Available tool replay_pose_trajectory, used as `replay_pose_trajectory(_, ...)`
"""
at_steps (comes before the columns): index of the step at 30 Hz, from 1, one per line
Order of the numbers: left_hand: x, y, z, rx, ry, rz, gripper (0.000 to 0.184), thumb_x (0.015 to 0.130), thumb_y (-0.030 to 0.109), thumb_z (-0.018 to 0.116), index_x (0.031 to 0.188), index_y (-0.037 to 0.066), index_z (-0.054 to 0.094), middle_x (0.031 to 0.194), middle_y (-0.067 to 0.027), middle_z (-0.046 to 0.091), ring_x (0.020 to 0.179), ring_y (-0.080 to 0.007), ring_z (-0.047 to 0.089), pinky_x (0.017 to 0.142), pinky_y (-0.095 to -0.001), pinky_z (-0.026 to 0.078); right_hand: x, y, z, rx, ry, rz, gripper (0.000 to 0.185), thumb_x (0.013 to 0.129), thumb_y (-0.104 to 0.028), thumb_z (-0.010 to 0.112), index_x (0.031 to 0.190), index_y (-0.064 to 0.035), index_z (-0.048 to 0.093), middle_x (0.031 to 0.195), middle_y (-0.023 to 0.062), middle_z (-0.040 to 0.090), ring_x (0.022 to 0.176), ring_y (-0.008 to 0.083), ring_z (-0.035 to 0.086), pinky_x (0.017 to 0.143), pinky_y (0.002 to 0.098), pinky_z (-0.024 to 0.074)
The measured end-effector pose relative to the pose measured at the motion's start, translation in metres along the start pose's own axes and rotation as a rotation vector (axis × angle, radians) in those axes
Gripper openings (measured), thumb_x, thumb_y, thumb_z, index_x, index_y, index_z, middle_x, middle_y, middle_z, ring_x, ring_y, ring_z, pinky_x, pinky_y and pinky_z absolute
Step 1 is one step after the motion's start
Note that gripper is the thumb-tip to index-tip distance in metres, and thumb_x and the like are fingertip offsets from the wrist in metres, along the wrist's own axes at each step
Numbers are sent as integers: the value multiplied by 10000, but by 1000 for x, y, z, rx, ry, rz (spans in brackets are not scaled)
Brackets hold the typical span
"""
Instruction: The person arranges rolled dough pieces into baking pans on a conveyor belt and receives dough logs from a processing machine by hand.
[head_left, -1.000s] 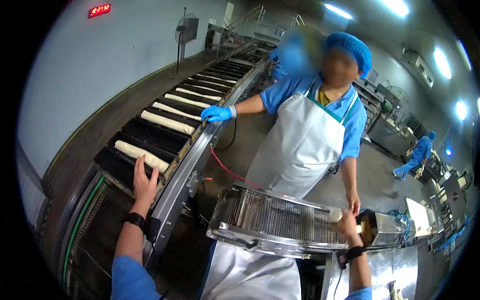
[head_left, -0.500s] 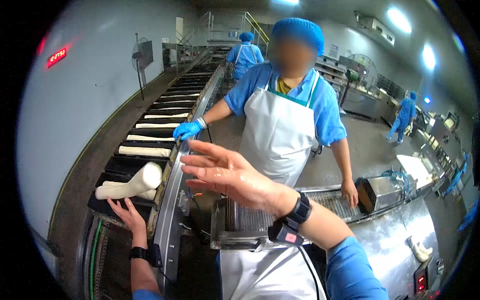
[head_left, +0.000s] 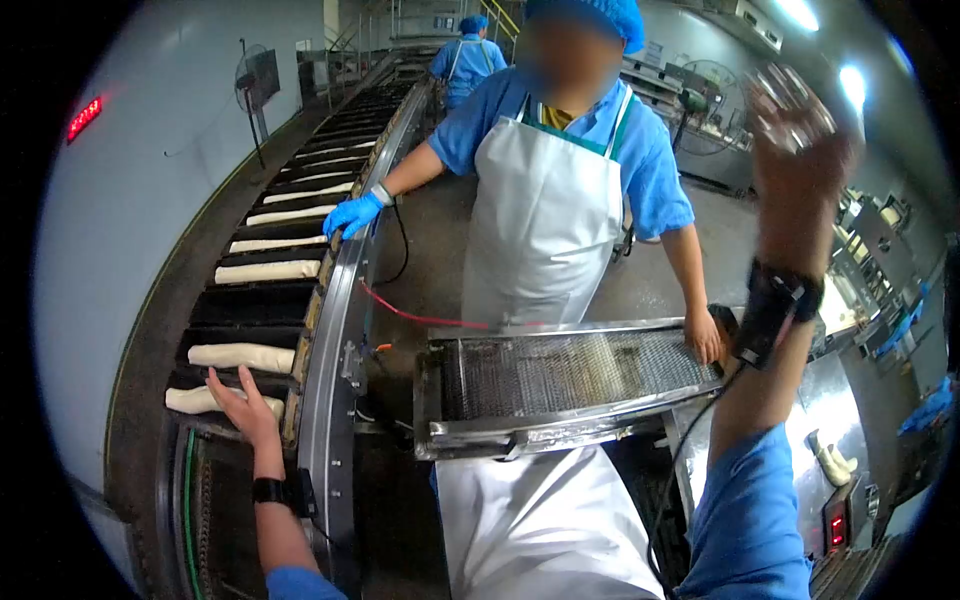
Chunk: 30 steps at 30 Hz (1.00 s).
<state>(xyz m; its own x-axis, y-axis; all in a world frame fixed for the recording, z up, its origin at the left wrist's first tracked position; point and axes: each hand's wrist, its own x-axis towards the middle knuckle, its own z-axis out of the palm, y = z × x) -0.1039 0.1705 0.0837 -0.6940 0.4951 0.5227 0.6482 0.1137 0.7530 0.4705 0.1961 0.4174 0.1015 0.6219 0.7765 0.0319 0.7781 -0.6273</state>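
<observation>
My left hand (head_left: pixel 243 408) is open, its fingers spread over the right end of a pale dough roll (head_left: pixel 188 400) in the nearest black tin. Its fingertips reach toward a second dough roll (head_left: pixel 240 357) lying in the tin just behind. Whether the hand presses on the nearest roll is hard to see. High at the right, my right hand (head_left: pixel 795 125) is raised with the fingers upward and apart; it is blurred by motion and nothing shows in it.
A line of black tins (head_left: pixel 250 305), several holding dough rolls, runs away along a metal conveyor rail (head_left: pixel 335 330). Before me is a mesh belt (head_left: pixel 560 375). A co-worker in a white apron (head_left: pixel 540 220) stands behind it, a blue glove (head_left: pixel 352 214) by the tins. Dough scraps (head_left: pixel 832 460) lie right.
The dough roll tilted above my left hand now lies down in a tin. My right hand has swung up and right, from over the mesh belt. The view has shifted slightly.
</observation>
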Motion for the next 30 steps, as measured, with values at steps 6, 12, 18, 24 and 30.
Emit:
replay_pose_trajectory(6,4,-13,13,-19,53,38,691,982,451,473,1486,36,248,1547,-240,163,1434,-382,181,1145,-495,221,-40,-1,-187,-542,631,-427,485,836,-64,620,1286,-66,440,1288,130,467,1163,268,499,1000,404,453)
replay_pose_trajectory(12,3,-14,18,105,-13,-19,702,976,479,467,1490,59,240,1547,-247,137,1428,-404,173,1122,-519,272,-78,-2,-215,-1008,725,-474,326,971,-307,454,1240,-131,505,1264,38,485,1162,198,430,1025,373,297)
replay_pose_trajectory(18,-2,-7,12,180,-2,-14,694,977,488,461,1495,84,235,1549,-255,112,1426,-414,168,1114,-522,289,-101,-19,-235,-855,844,-370,361,950,-212,486,1254,-19,502,1320,125,493,1271,231,413,1083,387,287)
replay_pose_trajectory(24,-12,0,2,139,2,-136,769,949,563,457,1505,89,216,1550,-275,89,1434,-439,95,1134,-559,198,-121,-13,-251,-328,920,-232,498,997,-316,427,1385,-4,410,1465,142,380,1403,248,287,1160,404,160)
replay_pose_trajectory(30,-29,13,-17,65,161,-415,843,913,612,485,1526,124,174,1539,-327,43,1424,-482,94,1128,-573,195,-185,16,-350,-251,686,60,573,982,-391,471,1454,-84,360,1541,128,283,1447,259,201,1172,416,145)
